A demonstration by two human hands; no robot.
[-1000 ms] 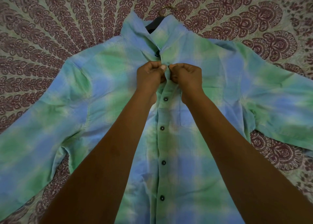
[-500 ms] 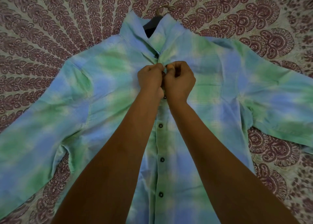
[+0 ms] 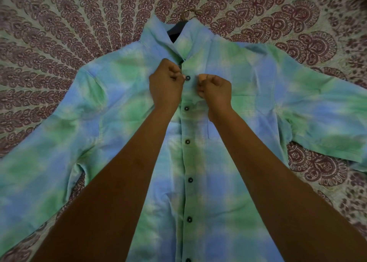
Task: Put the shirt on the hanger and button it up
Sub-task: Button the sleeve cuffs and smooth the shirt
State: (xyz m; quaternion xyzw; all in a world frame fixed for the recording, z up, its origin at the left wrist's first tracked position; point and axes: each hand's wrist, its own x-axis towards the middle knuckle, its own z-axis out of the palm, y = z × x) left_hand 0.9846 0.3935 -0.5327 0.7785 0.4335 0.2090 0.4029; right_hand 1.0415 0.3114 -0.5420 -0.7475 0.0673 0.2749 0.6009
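Note:
A blue and green checked shirt [image 3: 258,95] lies front up on a patterned bedspread, sleeves spread to both sides. A dark hanger [image 3: 175,29] sits inside the collar, and its metal hook [image 3: 188,11] pokes out above. Several dark buttons run down the closed placket; one button [image 3: 187,78] shows between my hands near the chest. My left hand [image 3: 165,85] pinches the placket just left of that button. My right hand [image 3: 215,92] pinches the cloth just right of it. Both forearms cover part of the shirt's lower front.
The maroon and cream patterned bedspread [image 3: 79,33] covers the whole surface around the shirt. The right sleeve's cuff [image 3: 337,150] ends near the right side of the view.
My hands, pressed together over the placket before, have drawn apart sideways. A fastened button now shows between them.

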